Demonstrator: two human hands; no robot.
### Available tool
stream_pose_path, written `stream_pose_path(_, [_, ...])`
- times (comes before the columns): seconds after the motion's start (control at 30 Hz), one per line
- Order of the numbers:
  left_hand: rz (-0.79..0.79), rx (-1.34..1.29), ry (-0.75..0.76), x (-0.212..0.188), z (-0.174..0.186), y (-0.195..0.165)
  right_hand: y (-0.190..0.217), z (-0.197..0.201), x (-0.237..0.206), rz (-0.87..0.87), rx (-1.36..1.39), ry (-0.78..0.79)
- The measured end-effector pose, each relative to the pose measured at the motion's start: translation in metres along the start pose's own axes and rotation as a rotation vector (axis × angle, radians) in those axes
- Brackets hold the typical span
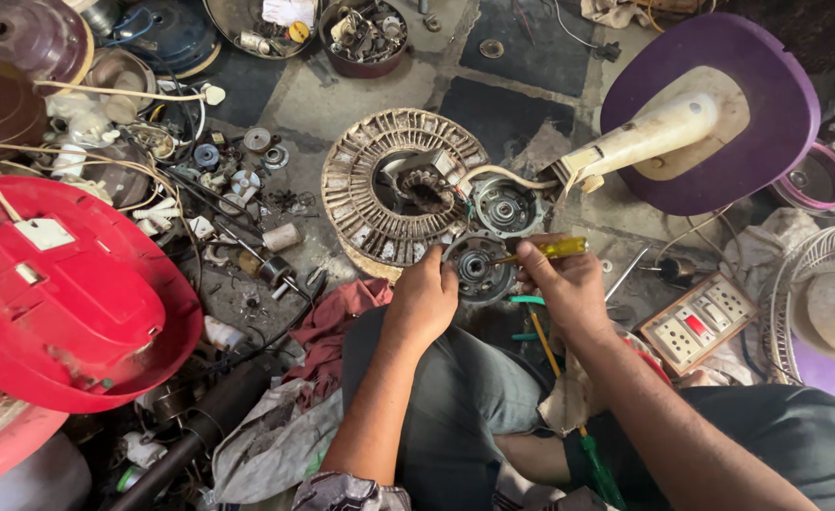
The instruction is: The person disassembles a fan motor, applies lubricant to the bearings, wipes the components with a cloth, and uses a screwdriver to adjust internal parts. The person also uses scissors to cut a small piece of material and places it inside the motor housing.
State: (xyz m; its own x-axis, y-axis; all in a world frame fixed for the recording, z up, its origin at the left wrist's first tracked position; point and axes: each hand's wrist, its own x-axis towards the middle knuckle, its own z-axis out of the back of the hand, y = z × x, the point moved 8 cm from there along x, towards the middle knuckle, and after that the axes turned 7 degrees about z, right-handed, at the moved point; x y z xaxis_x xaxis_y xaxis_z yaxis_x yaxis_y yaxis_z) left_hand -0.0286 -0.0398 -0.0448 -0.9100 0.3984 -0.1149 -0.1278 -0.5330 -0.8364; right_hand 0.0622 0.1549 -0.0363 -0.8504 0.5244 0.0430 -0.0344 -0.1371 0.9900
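Grey round metal motor cover (475, 268) is resting on my knee; my left hand (424, 301) is gripping its rim while my right hand (563, 284) is clenching the yellow-handled screwdriver (542, 250), which I should be keeping square in the screw.

You work in soft, even daylight; shadows under your forearms stay faint. A mild sheen sits on the red fan base (67, 293) and the purple fan base (720, 114). The centre is sharp, while the wide lens bends and softens the edges.
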Motion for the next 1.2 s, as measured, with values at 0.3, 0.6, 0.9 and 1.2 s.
stream_pose_path(0.3, [-0.002, 0.009, -0.008, 0.004, -0.001, 0.005, 0.012, -0.008, -0.011, 0.111, -0.001, -0.015])
stream_pose_path(0.6, [0.004, -0.017, -0.083, 0.0, 0.011, -0.004, 0.01, 0.005, -0.007, 0.035, 0.072, -0.002])
stream_pose_path(0.9, [-0.023, 0.072, -0.151, -0.003, 0.017, -0.009, 0.005, 0.027, -0.033, -0.44, 0.272, 0.369])
stream_pose_path(1.2, [-0.037, 0.125, -0.111, -0.002, 0.008, -0.007, 0.018, -0.011, -0.071, -0.596, 0.663, 0.524])
